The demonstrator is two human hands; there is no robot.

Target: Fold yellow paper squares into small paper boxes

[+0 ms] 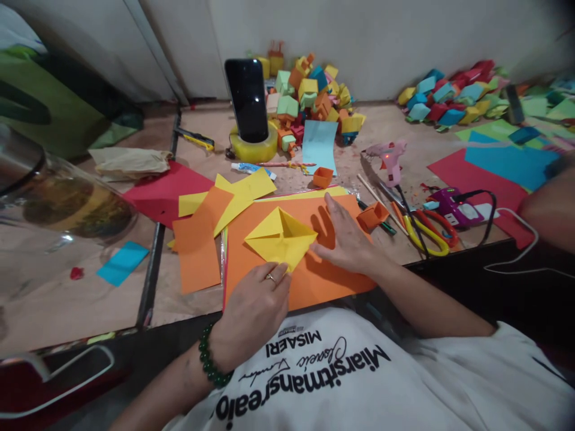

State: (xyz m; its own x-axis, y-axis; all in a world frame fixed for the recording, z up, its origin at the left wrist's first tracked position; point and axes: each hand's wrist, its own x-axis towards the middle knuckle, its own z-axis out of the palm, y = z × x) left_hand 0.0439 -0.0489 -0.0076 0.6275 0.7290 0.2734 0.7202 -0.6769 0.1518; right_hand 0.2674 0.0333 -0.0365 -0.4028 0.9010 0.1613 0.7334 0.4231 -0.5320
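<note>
A yellow sheet of paper (269, 239), folded toward its centre into a diamond with one flap standing partly up, lies on a larger orange sheet (323, 287). My left hand (260, 302), with a ring and a green bead bracelet, has its fingers bent and closed together on the diamond's lower corner. Beside the right corner is my right hand (348, 239), fingers spread and thumb apart; its thumb tip is close to the paper's edge, and I cannot tell whether it touches. Small orange folded paper boxes (322, 176) sit just beyond.
Orange and yellow paper strips (197, 245) lie left. Scissors (426, 236), a pink glue gun (390, 161) and a purple device (453, 206) with cables are right. A phone (247, 99) stands in a tape roll (256, 145). Folded paper pieces (308, 90) pile up behind; a glass jar (67, 191) stands left.
</note>
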